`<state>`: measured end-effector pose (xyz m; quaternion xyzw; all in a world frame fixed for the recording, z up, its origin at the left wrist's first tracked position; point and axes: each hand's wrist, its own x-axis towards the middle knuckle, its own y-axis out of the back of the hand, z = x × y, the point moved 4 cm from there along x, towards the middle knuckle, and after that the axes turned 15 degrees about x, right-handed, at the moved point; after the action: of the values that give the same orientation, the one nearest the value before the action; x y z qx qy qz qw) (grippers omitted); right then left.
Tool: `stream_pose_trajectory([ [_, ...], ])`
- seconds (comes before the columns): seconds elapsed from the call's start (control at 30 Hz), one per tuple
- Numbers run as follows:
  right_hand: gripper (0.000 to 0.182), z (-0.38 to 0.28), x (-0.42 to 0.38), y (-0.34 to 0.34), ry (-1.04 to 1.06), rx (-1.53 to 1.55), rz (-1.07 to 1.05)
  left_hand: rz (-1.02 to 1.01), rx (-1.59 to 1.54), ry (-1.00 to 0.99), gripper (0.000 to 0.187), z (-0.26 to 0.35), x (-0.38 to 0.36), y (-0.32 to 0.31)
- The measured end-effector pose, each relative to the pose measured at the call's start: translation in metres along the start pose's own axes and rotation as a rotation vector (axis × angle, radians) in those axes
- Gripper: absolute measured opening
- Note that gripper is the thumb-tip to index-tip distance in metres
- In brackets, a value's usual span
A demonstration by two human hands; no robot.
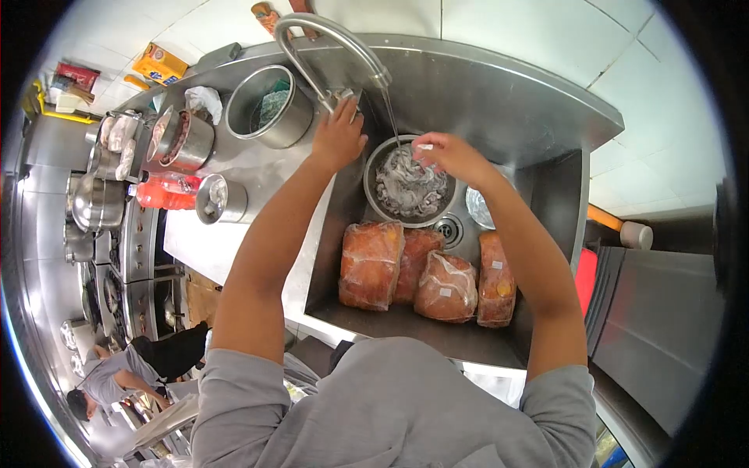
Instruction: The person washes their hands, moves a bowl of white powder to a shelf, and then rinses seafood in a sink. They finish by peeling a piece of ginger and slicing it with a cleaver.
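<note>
My left hand (339,139) is at the base of the curved metal faucet (335,30), its fingers on the tap handle. A thin stream of water runs from the spout into a round metal bowl (371,187) in the sink. Greyish, strip-like pieces (411,184) lie in the bowl. Over the bowl's right edge is my right hand (446,158), fingers curled, with a small white bit at the fingertips that I cannot make out. Several plastic-wrapped orange-brown blocks (371,265) sit in the sink (382,321) below the bowl, beside the drain (448,230).
Left of the sink stand a large metal pot (289,129), a small pot (236,201), a pot with meat (197,147) and red bottles (168,192). A stove (139,234) is further left. Another person (117,374) stands at lower left. A grey bin (655,320) is at right.
</note>
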<state>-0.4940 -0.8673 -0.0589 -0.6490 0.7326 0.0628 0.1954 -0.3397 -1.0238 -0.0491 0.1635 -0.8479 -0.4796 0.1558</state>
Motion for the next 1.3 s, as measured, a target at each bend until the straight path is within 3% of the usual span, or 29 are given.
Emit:
stream_pose_trajectory([
  [0.1, 0.03, -0.001, 0.008, -0.005, 0.024, -0.034, -0.008, 0.211, 0.059, 0.219, 0.046, -0.022, 0.011, 0.022],
  [0.2, 0.027, 0.0, 0.025, -0.011, 0.097, -0.076, 0.013, 0.11, -0.148, 0.21, 0.046, -0.041, 0.029, 0.004],
  [0.33, 0.024, -0.007, 0.048, -0.017, 0.185, -0.097, 0.065, -0.214, -0.319, 0.202, 0.043, -0.038, 0.039, -0.006],
  [0.43, 0.023, -0.016, 0.058, -0.02, 0.188, -0.155, 0.196, -0.128, -0.321, 0.172, 0.041, -0.024, 0.031, -0.006],
  [0.53, 0.022, -0.028, 0.067, -0.023, 0.252, -0.237, 0.172, 0.093, -0.334, 0.174, 0.034, -0.007, 0.025, -0.001],
  [0.63, 0.022, -0.039, 0.072, -0.027, 0.179, -0.123, 0.073, 0.019, -0.725, 0.165, 0.029, 0.008, 0.025, 0.02],
  [0.77, 0.025, -0.068, 0.059, -0.031, 0.144, -0.185, 0.008, -0.176, -1.593, 0.466, 0.02, 0.035, 0.016, 0.011],
  [0.87, 0.031, -0.081, 0.049, -0.029, 0.148, -0.342, 0.002, -0.191, -1.934, 0.589, 0.024, 0.055, 0.013, 0.019],
  [0.9, 0.034, -0.081, 0.045, -0.026, 0.154, -0.418, 0.03, -0.224, -1.921, 0.518, 0.029, 0.058, 0.014, 0.012],
  [0.97, 0.041, -0.077, 0.038, -0.01, 0.197, -0.489, 0.122, -0.318, -1.888, 0.588, 0.027, 0.06, 0.016, 0.017],
  [1.03, 0.048, -0.051, 0.026, 0.024, 0.272, -0.472, 0.243, -0.372, -1.87, 0.635, 0.026, 0.061, 0.017, 0.017],
  [1.07, 0.049, -0.026, 0.027, 0.053, 0.202, -0.524, 0.308, -0.378, -1.868, 0.647, 0.025, 0.061, 0.017, 0.015],
  [1.1, 0.05, 0.012, 0.034, 0.094, 0.132, -0.575, 0.374, -0.385, -1.865, 0.658, 0.025, 0.061, 0.017, 0.014],
  [1.13, 0.046, 0.082, 0.052, 0.149, 0.259, -0.513, 0.449, -0.348, -1.882, 0.646, 0.025, 0.062, 0.019, 0.015],
  [1.17, 0.042, 0.109, 0.024, 0.165, 0.058, -0.434, 0.55, -0.308, -1.896, 0.633, 0.025, 0.063, 0.02, 0.015],
  [1.23, 0.046, 0.187, -0.011, 0.203, -0.122, -0.589, 0.781, -0.281, -1.927, 0.625, 0.024, 0.063, 0.023, 0.02],
  [1.27, 0.049, 0.264, -0.014, 0.241, -0.29, -0.619, 0.831, -0.294, -1.942, 0.627, 0.023, 0.063, 0.025, 0.025],
  [1.3, 0.048, 0.255, -0.051, 0.215, -0.372, -0.592, 1.007, -0.309, -1.953, 0.634, 0.022, 0.063, 0.026, 0.028],
])
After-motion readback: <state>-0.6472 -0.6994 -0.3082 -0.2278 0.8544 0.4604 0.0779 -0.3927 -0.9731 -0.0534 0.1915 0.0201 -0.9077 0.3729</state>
